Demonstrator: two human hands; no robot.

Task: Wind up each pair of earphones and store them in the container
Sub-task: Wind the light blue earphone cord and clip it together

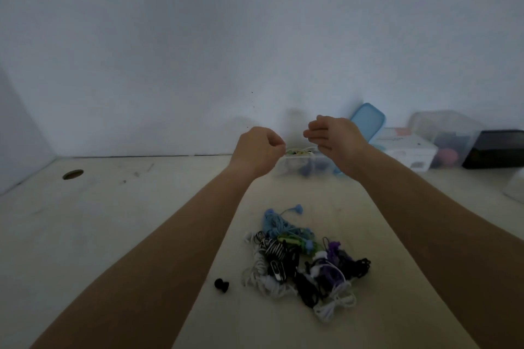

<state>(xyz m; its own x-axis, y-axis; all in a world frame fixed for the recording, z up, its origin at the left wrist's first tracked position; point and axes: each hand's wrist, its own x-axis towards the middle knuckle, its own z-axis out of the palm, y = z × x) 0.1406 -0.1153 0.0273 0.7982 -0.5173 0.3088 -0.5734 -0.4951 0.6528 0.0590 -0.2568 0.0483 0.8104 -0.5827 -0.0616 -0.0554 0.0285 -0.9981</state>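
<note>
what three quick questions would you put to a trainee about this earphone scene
1. True or false: the tangled pile of earphones lies inside the clear container.
2. What colour is the lid propped up behind the container? A red, B blue, C green.
3. Fill in: the small loose black piece lies to the ___ of the pile of earphones.

Key: 1 false; 2 B; 3 left.
</note>
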